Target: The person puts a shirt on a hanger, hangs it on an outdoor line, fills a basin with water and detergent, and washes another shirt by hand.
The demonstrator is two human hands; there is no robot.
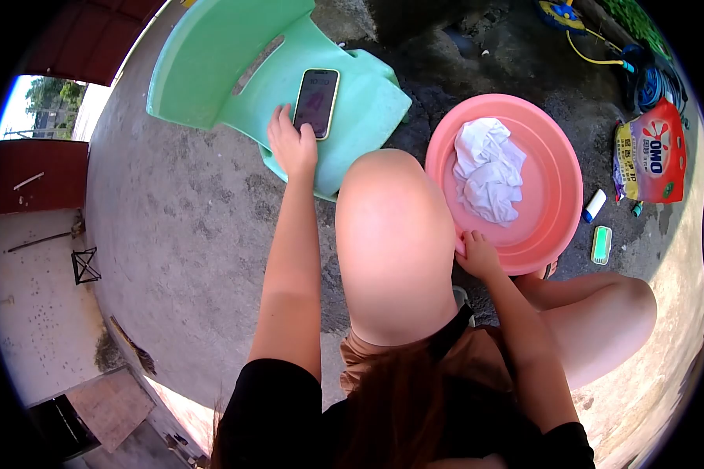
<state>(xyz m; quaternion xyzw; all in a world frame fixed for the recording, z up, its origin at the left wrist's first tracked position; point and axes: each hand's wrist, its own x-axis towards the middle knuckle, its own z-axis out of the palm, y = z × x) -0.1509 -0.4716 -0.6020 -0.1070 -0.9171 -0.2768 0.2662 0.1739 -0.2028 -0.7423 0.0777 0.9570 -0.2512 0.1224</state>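
My left hand (293, 147) reaches over the light green plastic chair (368, 94). Its thumb touches the bottom of a smartphone (317, 102) lying face up on the seat, screen lit. The other fingers are apart, beside the phone's left edge. At the near rim of a round pink basin (551, 227), my right hand (479, 254) has its fingers hooked over the edge, the thumb side partly hidden. A crumpled white cloth (489, 168) lies inside the basin, towards its left side.
Right of the basin stand a red OMO detergent bag (653, 156), a blue-and-white bottle (594, 205) and a green-and-white brush (601, 245). A coiled blue hose (653, 86) lies beyond. The concrete floor (188, 250) is partly wet around the basin.
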